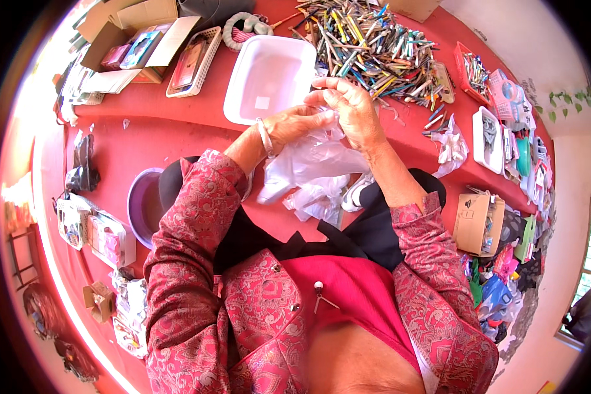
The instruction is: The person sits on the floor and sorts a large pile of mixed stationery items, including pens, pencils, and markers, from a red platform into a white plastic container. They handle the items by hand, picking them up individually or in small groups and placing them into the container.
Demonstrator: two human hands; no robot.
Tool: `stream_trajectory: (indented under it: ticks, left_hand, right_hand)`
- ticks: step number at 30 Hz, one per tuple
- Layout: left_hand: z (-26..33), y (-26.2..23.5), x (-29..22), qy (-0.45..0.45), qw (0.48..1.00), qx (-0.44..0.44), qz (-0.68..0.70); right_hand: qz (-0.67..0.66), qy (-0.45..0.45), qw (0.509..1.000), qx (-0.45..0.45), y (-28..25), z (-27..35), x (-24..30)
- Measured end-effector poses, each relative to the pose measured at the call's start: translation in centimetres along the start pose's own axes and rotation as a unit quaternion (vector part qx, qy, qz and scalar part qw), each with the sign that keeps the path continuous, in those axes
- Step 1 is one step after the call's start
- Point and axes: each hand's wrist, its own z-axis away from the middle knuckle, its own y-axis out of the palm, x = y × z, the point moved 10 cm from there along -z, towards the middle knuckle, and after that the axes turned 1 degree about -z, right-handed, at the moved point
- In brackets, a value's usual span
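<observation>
In front of my lap, my left hand (299, 127) is closed on a thin, whitish plastic bag (315, 157), which hangs crumpled below it. Close beside it, my right hand (354, 117) has its thumb and fingers drawn together in a pinch; what they hold, if anything, is too small to see. Part of the bag reaches the right palm. Just beyond my left hand stands a white plastic basin (269, 72) with a pale square at its bottom. A large heap of pens (381, 56) lies past my right hand.
Far left are an open cardboard box (134, 49) and a white basket (194, 62). A purple bowl (144, 203) stands beside my left knee. To the right are a red basket (471, 73), a white tray (488, 139), another plastic bag (452, 148) and a cardboard box (473, 223).
</observation>
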Motion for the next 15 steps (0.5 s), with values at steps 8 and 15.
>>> stream_trajectory:
  ticks: [8, 15]
  left_hand:
    - [-2.0, -2.5, 2.3, 0.094, 0.927, 0.025, -0.362]
    - [0.8, -3.6, 8.4, -0.182, 0.634, 0.099, -0.745]
  right_hand:
    - [-0.037, -0.04, 0.987, -0.15, -8.8, -1.1, 3.7]
    - [0.115, 0.075, 0.988, -0.076, -7.7, 0.5, 0.5]
